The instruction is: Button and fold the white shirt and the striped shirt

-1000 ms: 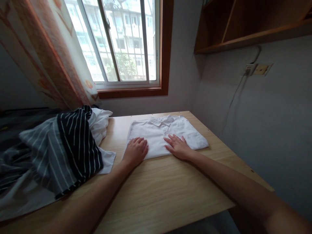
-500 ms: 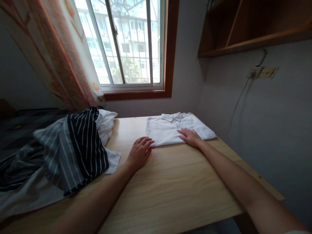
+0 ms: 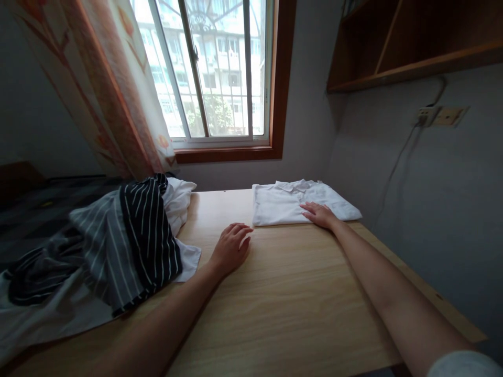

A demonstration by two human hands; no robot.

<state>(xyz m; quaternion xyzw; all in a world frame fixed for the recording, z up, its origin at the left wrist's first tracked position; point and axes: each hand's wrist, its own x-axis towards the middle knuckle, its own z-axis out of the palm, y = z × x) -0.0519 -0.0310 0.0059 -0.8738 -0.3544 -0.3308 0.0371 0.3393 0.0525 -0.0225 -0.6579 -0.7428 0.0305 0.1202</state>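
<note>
one folded white shirt (image 3: 277, 207) now lies farther from the striped cloth (image 3: 147, 235), toward the table's (image 3: 286, 298) far right corner. the right hand (image 3: 320, 215) rests open on its near edge, gripping nothing; the left hand (image 3: 231, 245), half-curled and empty, has come off it.
</note>
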